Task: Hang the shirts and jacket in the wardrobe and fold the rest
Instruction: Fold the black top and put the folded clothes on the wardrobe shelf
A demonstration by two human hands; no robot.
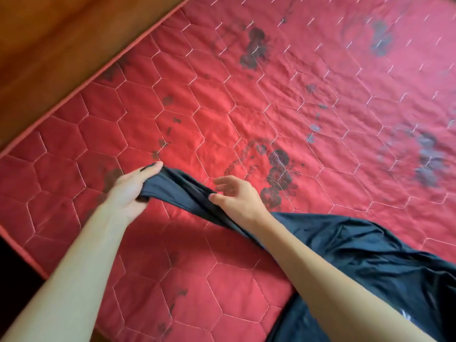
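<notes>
The left hand (pixel 133 191) clamps its fingers round one end of a dark garment (pixel 357 255) over a red mattress (pixel 246 95). The right hand (pixel 237 198) seems to pinch it under the thumb, other fingers loosely apart.

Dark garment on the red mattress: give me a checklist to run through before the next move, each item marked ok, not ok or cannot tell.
1. Left hand has a grip on the bunched end of the dark garment: ok.
2. Right hand has a grip as well: cannot tell; its thumb touches the cloth and its fingers are loose.
3. Garment spread flat for folding: not ok; it is twisted between the hands and heaped at the lower right.
4. Garment type known, to hang or to fold: cannot tell.
5. Bare stretch of red mattress ahead to lay it out on: ok.
</notes>
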